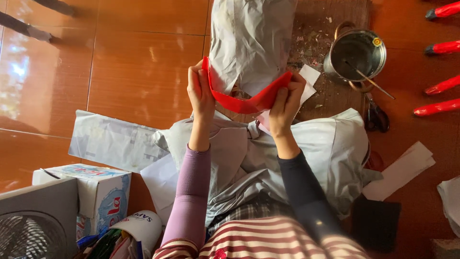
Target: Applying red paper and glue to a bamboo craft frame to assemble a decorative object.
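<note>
Grey paper sheets (pixel 249 43) spread over the orange tiled floor (pixel 139 72) and the person's lap. Metal pot (pixel 357 55) with a stick stands right of them, scissors (pixel 376 117) just below it. Red paper strip (pixel 244 101) sags between both hands: left hand (pixel 201 93) pinches one end, right hand (pixel 286 100) grips the other.

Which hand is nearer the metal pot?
The right hand. It holds the red strip at its right end, just left of and below the pot. The left hand holds the far end, farther left.
</note>
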